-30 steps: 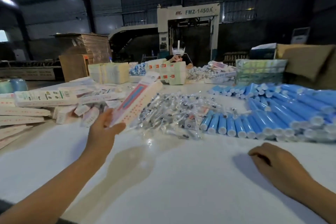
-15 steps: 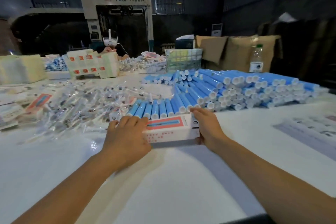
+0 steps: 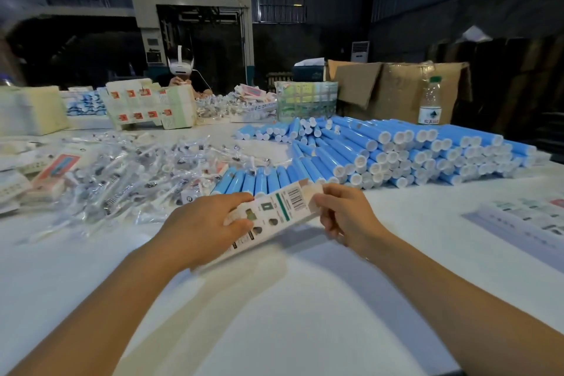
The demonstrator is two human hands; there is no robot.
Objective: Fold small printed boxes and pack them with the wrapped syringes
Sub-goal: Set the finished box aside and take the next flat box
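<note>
I am holding one small printed box (image 3: pixel 274 217) slantwise at the centre of the frame, lifted just off the white tabletop (image 3: pixel 290 299), its barcode side turned up toward me. My left hand (image 3: pixel 201 229) is gripping the lower end, thumb on top and the other fingers underneath, so the carton is steadied. My right hand (image 3: pixel 345 214) is pinching the upper end, where a flap is standing open. I judge I am squaring the sleeve and readying that end for tucking, which is why each hand is taking one end.

The wrapped syringes (image 3: pixel 128 180) are lying in a loose heap at the middle left of the frame, near my left hand, within easy reach for loading. The blue tubes (image 3: pixel 381 156) are stacked behind the box toward the right. More printed boxes (image 3: pixel 55 171) are sitting at the far left edge.
</note>
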